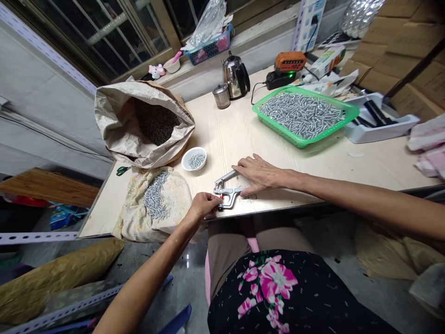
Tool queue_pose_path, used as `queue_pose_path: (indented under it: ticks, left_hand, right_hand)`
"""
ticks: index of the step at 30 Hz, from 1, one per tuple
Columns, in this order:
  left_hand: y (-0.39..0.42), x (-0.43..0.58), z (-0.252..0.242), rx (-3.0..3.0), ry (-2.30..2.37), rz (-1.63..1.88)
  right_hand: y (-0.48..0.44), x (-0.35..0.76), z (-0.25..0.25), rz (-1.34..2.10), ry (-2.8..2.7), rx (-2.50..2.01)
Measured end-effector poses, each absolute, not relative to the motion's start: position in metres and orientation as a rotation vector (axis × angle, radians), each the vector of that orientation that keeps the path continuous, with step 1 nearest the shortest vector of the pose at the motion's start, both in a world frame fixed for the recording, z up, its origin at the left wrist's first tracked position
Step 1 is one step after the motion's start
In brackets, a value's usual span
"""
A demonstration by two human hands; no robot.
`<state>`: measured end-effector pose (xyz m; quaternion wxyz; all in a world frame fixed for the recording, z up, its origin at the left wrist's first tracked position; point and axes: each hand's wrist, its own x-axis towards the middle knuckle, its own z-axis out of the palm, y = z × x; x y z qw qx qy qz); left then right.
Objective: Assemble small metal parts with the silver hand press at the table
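Note:
A small metal hand press (226, 191) sits at the front edge of the pale wooden table (243, 134). My right hand (259, 174) lies over its lever, fingers wrapped round it. My left hand (204, 205) is pinched at the tool's jaw, holding something too small to make out. Just left of it, a floral cloth (153, 206) carries a heap of small silver metal pieces. A white bowl (193, 158) with a few of the same pieces stands behind the tool.
An open paper sack (146, 123) of dark small parts stands at the left. A green basket (306, 116) full of silver pieces is at the back right, with a white tray (378, 123), a kettle (236, 76), a metal jar (221, 96) and cardboard boxes (399, 51) around.

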<state>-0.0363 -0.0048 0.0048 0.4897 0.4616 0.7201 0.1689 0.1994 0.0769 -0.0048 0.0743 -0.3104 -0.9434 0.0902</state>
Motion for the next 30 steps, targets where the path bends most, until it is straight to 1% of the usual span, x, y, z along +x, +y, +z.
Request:
queue_pose_path:
  ticks: [8,14,21,25,30]
  left_hand:
    - [-0.007,-0.028,0.016,0.963,1.775,0.383]
    - [-0.011,-0.031,0.013,0.906,1.752,0.451]
    - [-0.030,-0.035,0.009,0.928,1.637,0.686]
    - [-0.035,-0.036,0.008,0.954,1.622,0.727]
    - [-0.034,-0.042,0.004,1.041,1.646,0.648]
  right_hand:
    - [0.063,0.202,0.002,0.196,-2.812,-0.887]
    - [0.041,0.193,-0.002,-0.130,-2.770,-0.766]
    - [0.009,0.194,-0.014,-0.408,-2.595,-0.642]
    - [0.000,0.194,-0.016,-0.447,-2.527,-0.649]
    - [-0.005,0.193,-0.021,-0.425,-2.491,-0.678]
